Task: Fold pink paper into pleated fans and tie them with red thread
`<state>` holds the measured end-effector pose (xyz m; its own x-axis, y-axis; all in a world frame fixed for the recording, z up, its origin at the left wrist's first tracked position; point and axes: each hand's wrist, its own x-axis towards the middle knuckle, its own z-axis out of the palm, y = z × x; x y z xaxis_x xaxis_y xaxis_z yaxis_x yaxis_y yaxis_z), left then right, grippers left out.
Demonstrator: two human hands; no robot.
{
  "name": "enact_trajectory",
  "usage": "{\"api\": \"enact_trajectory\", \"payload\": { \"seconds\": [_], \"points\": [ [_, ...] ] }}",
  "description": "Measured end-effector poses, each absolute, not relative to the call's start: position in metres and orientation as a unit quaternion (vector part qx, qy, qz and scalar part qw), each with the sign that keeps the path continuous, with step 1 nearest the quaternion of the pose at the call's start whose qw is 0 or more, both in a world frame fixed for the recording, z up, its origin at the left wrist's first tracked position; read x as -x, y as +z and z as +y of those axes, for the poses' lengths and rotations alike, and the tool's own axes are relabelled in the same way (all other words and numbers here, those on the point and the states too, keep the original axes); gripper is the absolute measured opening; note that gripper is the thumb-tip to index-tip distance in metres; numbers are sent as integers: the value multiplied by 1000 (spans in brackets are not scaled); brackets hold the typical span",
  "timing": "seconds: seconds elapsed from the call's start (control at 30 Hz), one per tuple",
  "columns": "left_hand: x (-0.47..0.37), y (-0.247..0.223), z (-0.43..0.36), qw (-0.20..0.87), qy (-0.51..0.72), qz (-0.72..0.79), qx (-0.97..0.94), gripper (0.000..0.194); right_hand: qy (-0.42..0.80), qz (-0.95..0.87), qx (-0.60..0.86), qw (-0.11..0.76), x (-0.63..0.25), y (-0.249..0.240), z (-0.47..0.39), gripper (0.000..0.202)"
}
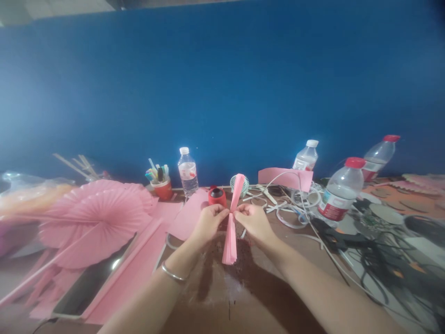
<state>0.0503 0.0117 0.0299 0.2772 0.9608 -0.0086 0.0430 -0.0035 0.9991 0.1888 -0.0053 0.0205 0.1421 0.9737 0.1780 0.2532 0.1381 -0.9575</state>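
A pleated strip of pink paper [230, 239] stands nearly upright above the brown table [222, 301], pinched narrow at its middle. My left hand [210, 221] grips it from the left with thumb and fingertips, and a silver bracelet circles that wrist. From the right, my right hand [253, 221] pinches the same narrow middle. The folds flare slightly above and below the fingers. Just behind my left hand sits a red round object [217, 196] with a dark centre.
Pink paper fans [100, 218], pink sheets and a dark phone-like slab [92, 283] lie left. A cup of pens [162, 188] and a bottle [188, 174] stand behind. Bottles [340, 190], cables and a white cord crowd the right. A blue wall rises behind.
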Motion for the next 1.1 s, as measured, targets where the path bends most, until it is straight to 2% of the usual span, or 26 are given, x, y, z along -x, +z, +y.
{"api": "enact_trajectory", "payload": {
  "seconds": [0.13, 0.3, 0.57, 0.83, 1.1],
  "points": [
    [-44, 37, 12, 446, 413, 451, -653, 18, 345, -555, 561, 509, -192, 23, -7, 14],
    [-38, 48, 8, 254, 323, 472, -780, 19, 342, -546, 571, 509, -192, 27, -8, 17],
    [-33, 59, 5, 191, 249, 449, -837, 21, 370, -522, 571, 514, -190, 32, -8, 17],
    [-31, 57, 10, 198, 290, 465, -813, 17, 398, -525, 543, 520, -189, 27, -7, 14],
    [-41, 38, 14, 436, 328, 467, -695, 15, 413, -537, 519, 521, -189, 20, -3, 14]
  ]
}}
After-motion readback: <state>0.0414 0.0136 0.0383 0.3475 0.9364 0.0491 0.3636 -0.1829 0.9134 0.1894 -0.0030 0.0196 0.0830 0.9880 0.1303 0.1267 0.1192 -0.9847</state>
